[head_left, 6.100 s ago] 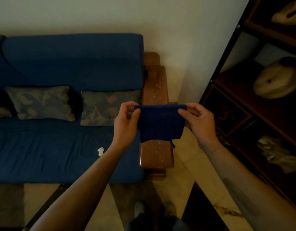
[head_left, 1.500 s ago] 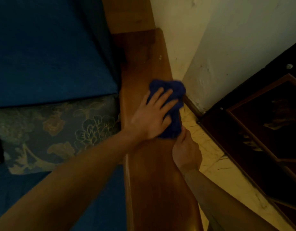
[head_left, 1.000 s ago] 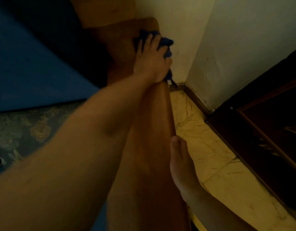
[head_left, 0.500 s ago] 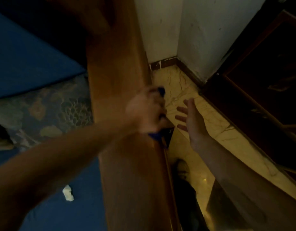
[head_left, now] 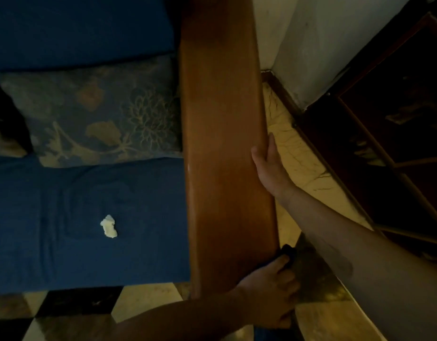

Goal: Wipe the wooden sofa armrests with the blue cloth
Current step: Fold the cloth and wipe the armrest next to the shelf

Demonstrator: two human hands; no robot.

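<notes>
The wooden armrest (head_left: pixel 225 148) runs top to bottom through the middle of the view, on the right end of the blue sofa (head_left: pixel 77 217). My left hand (head_left: pixel 269 299) is at the armrest's near right corner, closed on the blue cloth (head_left: pixel 287 252); only a dark bit of cloth shows past my fingers, against the wood's outer edge. My right hand (head_left: pixel 270 166) rests on the armrest's outer right edge about halfway along, thumb on top, fingers hidden down the side.
A patterned cushion (head_left: pixel 97 114) leans against the armrest's inner side. A small white crumpled scrap (head_left: pixel 108 226) lies on the seat. A dark wooden shelf unit (head_left: pixel 389 134) stands to the right, with a narrow strip of marble floor (head_left: pixel 298 156) between it and the sofa.
My left hand has dragged the cloth from the far end of the armrest down to its near right corner. My right hand, open in the air before, now holds the armrest's outer edge.
</notes>
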